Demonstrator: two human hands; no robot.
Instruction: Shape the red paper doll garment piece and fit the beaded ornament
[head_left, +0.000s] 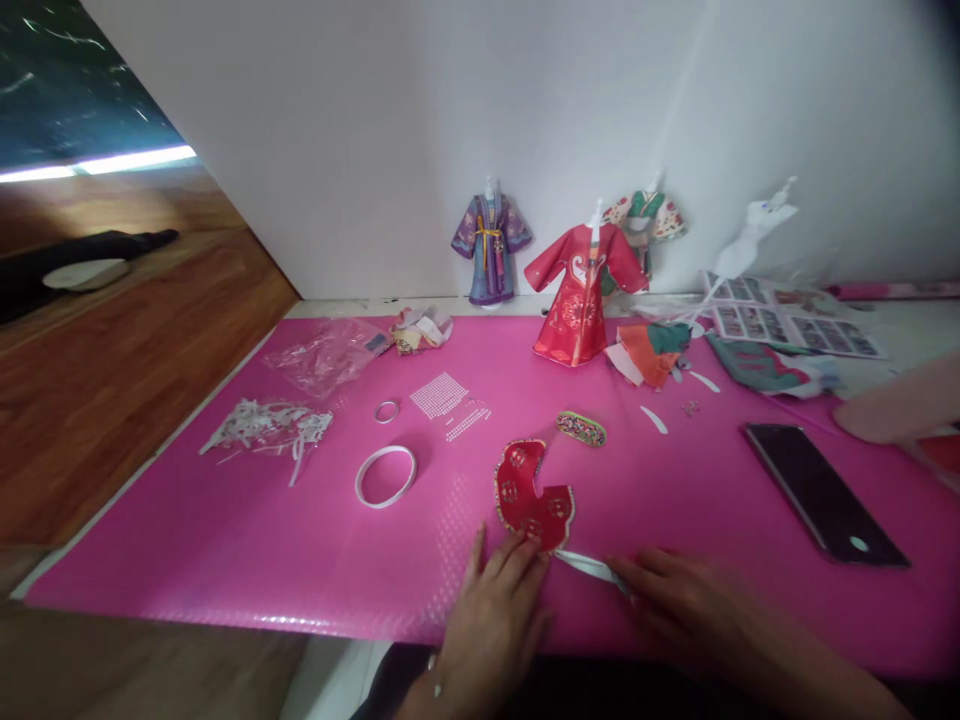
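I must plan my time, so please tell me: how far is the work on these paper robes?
Done: the purple robe, red robe and green robe stand finished by the wall. In hand: the left hand presses the red curved piece while the right hand pinches a white strip at its edge. Left, it seems: the white stand is bare, and the oval piece and orange-green pieces lie loose.

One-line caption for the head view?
Left hand touches a red paper piece on the pink mat; right hand holds a white strip.
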